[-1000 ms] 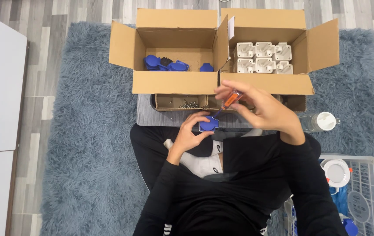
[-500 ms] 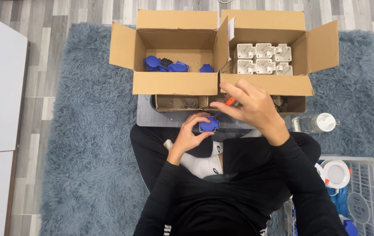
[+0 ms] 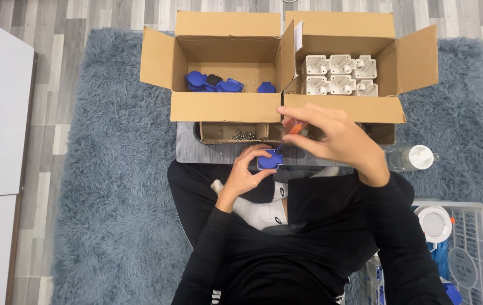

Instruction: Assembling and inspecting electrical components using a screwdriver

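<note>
Two hands meet over the grey tabletop [image 3: 188, 149]: left hand [image 3: 245, 172] pinches a blue cover [image 3: 269, 160], right hand [image 3: 334, 138] at two o'clock closes its grip around an orange-handled screwdriver [image 3: 291, 129]. Tilted, the tip could slip off.

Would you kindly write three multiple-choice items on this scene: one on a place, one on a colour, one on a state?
1. Where do the white housings lie?
A. in the right cardboard box
B. on the rug
C. in the wire basket

2. What colour is the part that the left hand holds?
A. red
B. blue
C. white

3. How do the two big boxes stand?
A. taped shut
B. flattened
C. open, flaps out

Key: 1 A, the housings sit in rows inside the right box. 2 B, the part between the fingers is blue, with the right hand bringing an orange-handled screwdriver to it. 3 C, the flaps are folded outward.
</note>
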